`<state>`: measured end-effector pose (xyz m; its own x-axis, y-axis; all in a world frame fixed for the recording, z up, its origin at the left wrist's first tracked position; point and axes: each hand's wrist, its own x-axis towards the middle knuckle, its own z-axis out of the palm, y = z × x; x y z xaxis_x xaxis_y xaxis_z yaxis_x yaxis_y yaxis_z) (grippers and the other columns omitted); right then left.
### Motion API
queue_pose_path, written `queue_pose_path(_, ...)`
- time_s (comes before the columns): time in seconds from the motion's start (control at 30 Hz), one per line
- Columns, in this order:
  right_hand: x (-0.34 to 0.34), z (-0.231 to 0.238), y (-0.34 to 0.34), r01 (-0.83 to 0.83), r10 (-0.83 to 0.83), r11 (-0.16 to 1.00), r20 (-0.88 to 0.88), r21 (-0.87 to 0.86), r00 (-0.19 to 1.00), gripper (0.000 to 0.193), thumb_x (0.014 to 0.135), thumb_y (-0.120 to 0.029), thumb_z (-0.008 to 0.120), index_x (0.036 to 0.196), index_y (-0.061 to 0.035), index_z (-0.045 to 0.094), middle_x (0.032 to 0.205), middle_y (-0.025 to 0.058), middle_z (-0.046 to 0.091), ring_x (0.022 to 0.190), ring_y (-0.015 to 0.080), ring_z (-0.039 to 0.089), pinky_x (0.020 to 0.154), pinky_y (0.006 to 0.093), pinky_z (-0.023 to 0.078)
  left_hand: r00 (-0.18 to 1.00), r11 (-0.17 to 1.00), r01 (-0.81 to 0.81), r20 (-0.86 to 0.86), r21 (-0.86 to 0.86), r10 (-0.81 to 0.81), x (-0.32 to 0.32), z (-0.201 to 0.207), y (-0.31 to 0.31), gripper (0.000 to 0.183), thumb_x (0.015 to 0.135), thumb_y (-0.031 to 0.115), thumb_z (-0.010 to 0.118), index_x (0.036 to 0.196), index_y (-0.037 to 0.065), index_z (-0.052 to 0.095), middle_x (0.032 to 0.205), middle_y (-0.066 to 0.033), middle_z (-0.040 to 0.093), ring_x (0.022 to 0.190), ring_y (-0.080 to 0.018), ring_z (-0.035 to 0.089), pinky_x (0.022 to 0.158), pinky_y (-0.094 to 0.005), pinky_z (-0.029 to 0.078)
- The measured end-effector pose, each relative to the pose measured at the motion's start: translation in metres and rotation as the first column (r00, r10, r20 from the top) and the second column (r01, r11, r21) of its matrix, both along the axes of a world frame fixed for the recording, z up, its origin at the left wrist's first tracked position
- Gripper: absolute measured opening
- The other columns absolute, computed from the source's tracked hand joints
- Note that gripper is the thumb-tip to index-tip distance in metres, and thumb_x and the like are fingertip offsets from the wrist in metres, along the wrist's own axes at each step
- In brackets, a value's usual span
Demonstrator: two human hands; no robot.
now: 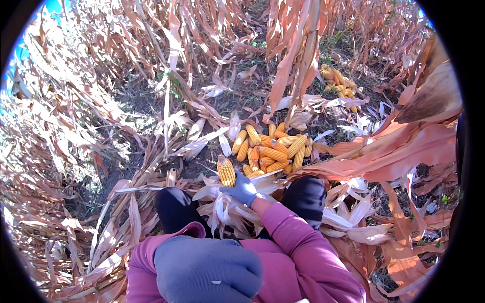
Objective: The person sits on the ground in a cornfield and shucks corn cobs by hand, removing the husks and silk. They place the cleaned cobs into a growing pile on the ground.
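Among dry cornstalks [302,60], gripping husked corn ear [226,170] by lower end in curled right hand [241,191], just beside ear pile [277,151]. Bending left hand [204,270]; cannot tell if holding anything. Probably handling stiff, light; best grasping mid-length.

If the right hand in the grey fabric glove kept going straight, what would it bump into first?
Beyond the yellow ear of corn it holds, the right hand would probably meet the long, pale, dry corn leaf ahead-left; depth is unclear, so it might pass above.
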<state>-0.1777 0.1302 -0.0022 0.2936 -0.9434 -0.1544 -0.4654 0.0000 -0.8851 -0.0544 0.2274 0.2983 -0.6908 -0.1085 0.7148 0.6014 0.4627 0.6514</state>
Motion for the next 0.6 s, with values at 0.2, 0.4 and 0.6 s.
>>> queue_pose_path(0.2,-0.001,-0.004,-0.001,-0.013,0.013,1.000,-0.010,0.003,1.000,0.084,0.064,-0.049,0.075,0.128,-0.0054,0.044,0.106,0.0234,0.064,0.096,0.0388,0.062,0.084,0.0429,0.049,0.991,0.999,0.049,-0.124,0.021,-0.046,-0.007,-0.002,-0.001,0.020,0.091,0.023,0.053,0.100,0.007,0.061,0.080,-0.0107,0.054,0.067,-0.0270,0.054,0.058,-0.0371,0.044)
queue_pose_path(0.4,0.003,0.006,-0.001,-0.007,0.008,1.000,-0.062,0.026,0.998,0.077,0.064,-0.045,0.079,0.123,-0.0041,0.048,0.105,0.0190,0.065,0.095,0.0341,0.064,0.083,0.0402,0.049,0.985,0.990,0.090,-0.158,0.109,-0.072,-0.007,0.007,0.003,0.035,0.090,0.013,0.060,0.119,0.032,0.063,0.068,0.0017,0.055,0.050,-0.0137,0.048,0.055,-0.0296,0.040)
queue_pose_path(0.6,0.000,-0.002,-0.001,0.007,-0.006,1.000,-0.017,0.005,1.000,0.074,0.065,-0.042,0.079,0.121,-0.0043,0.049,0.105,0.0181,0.065,0.094,0.0326,0.064,0.084,0.0393,0.049,0.943,0.984,0.017,-0.325,-0.179,-0.075,-0.022,0.004,-0.010,0.037,0.089,0.012,0.058,0.119,0.034,0.062,0.068,0.0021,0.053,0.052,-0.0145,0.048,0.056,-0.0310,0.042)
